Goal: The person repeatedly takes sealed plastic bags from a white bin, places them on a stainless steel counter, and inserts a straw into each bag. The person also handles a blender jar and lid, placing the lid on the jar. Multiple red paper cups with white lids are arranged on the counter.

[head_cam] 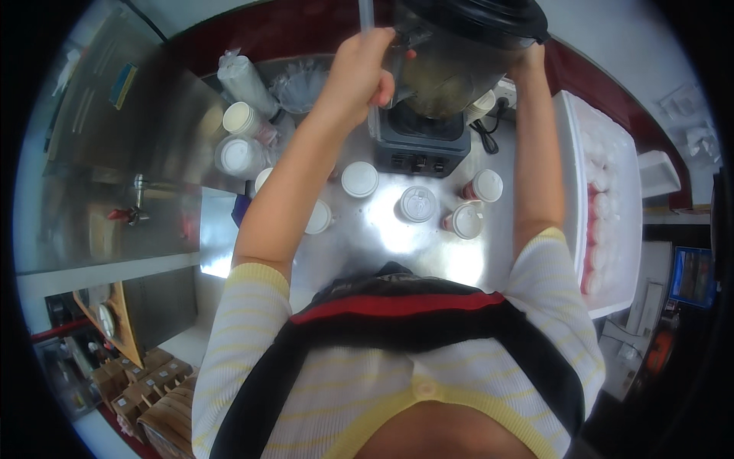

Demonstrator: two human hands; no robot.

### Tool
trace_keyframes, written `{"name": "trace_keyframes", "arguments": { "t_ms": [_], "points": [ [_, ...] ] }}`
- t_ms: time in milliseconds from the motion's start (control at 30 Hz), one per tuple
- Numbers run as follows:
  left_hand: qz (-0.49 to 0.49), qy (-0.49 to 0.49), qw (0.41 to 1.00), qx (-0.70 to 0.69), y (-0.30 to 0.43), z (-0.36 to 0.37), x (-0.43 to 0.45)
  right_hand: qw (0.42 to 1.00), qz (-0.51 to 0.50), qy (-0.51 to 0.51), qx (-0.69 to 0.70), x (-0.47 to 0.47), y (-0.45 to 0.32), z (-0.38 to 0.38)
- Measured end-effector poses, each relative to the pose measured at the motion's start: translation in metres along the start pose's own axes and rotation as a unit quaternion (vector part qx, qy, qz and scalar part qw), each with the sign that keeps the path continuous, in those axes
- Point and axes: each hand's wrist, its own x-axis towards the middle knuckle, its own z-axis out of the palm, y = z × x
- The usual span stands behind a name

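A clear blender jar [453,74] with a black lid [481,17] and yellowish-green contents is over its dark grey motor base [421,152]. Whether the jar is fully seated on the base is hard to tell. My left hand [361,74] is closed around the handle side of the jar. On the other side my right hand [527,60] holds the jar under the lid's edge, its fingers mostly hidden behind it. A lidded paper cup [360,179] stands left of the base front, and another with a clear-topped white lid [418,203] stands nearer me.
Two more lidded cups [465,221] stand at the counter's right. A white foam box [622,229] holds rows of red-and-white bottles. Stacked paper cups [239,119] and bagged cups [246,77] are at the back left. A black power cord [487,137] lies beside the base.
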Motion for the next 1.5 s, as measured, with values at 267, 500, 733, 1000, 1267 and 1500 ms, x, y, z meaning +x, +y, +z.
{"name": "trace_keyframes", "arguments": {
  "t_ms": [267, 500, 733, 1000, 1267, 1500],
  "points": [
    [-0.005, 0.043, 0.999, 0.009, -0.007, -0.009, -0.016, 0.99, -0.074, 0.036, -0.112, -0.079, 0.057, -0.046],
    [-0.065, 0.11, 0.991, -0.032, -0.09, -0.064, -0.12, 0.782, -0.032, -0.221, -0.582, -0.19, 0.172, -0.084],
    [-0.244, 0.157, 0.955, -0.06, -0.148, -0.091, -0.247, 0.579, -0.143, -0.321, -0.736, -0.201, 0.233, -0.074],
    [-0.209, 0.121, 0.969, -0.053, -0.146, -0.08, -0.231, 0.637, -0.03, -0.372, -0.675, -0.174, 0.204, -0.065],
    [-0.205, -0.044, 0.976, -0.062, -0.127, -0.035, -0.193, 0.806, -0.185, 0.121, -0.55, -0.07, 0.001, -0.129],
    [-0.248, -0.068, 0.961, -0.105, -0.114, -0.023, -0.189, 0.814, -0.397, 0.083, -0.415, -0.023, -0.198, 0.015]
  ]
}}
